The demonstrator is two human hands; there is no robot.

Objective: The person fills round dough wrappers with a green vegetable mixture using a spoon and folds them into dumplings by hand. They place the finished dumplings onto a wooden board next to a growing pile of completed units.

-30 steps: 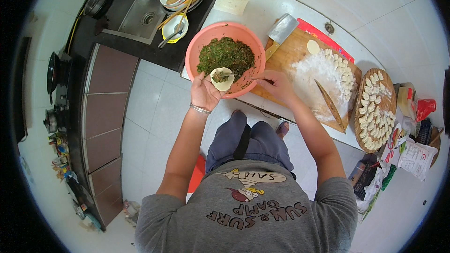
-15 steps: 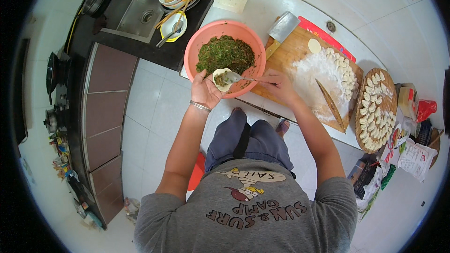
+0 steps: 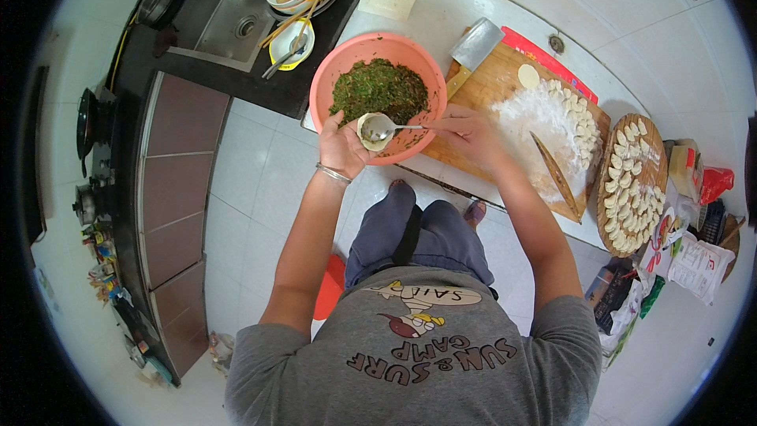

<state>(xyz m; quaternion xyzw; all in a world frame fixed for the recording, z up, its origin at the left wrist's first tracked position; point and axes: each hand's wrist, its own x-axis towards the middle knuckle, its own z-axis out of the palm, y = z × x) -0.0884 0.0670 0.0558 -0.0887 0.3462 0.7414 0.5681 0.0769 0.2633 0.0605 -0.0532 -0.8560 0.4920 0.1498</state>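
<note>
The left grip (image 3: 341,150) is cupping the wrapper (image 3: 372,145) over the bowl's near side; the right grip (image 3: 469,138) is pinching the spoon (image 3: 378,126) by its handle, its head covering the wrapper's middle. Pressing too hard could be tearing the dough; tilting the palm could be sliding it off. Beyond, the bowl (image 3: 319,99) is holding green filling (image 3: 374,87) and sitting at the table's (image 3: 441,8) near edge, so a bumping forearm could be tipping it. Farther right, the knife (image 3: 475,46) is lying with its handle just beside the bowl, risking a knock.
</note>
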